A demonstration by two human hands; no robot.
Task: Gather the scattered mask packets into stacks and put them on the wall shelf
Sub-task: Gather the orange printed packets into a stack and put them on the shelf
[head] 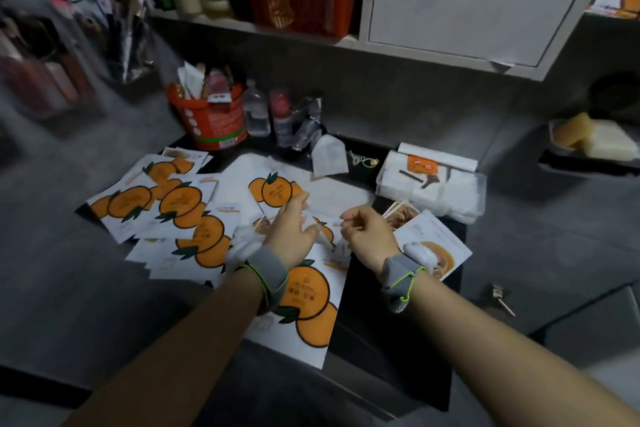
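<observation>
- Left hand hovers low over the middle of the mess, fingers fairly straight and spread, holding nothing that shows.
- Right hand is just beside it with fingers curled in. It may be pinching a white packet edge, but blur makes it impossible to tell.
- Mask packets lie fanned and overlapping across the dark counter: a cluster at left, one far centre, and a large one near, partly under the left wrist.
- A brown-print packet sits at right, partly under the right wrist.
- Step in hand, as judged: sweeping the loose packets into one pile.
- Best done by sliding them flat toward the centre, squaring the edges with both hands, then lifting the pile pinched from both sides. The glossy faces will likely slip over each other.
- Wall shelf hangs far and above, already crowded with a red basket and bottles. Free room for a stack is not evident.
- In the way on the far side: an orange tub of tools, small bottles and a white sachet, all close to the far packets and easy to knock.
- A clear plastic box stands at far right, and a key lies near right.
</observation>
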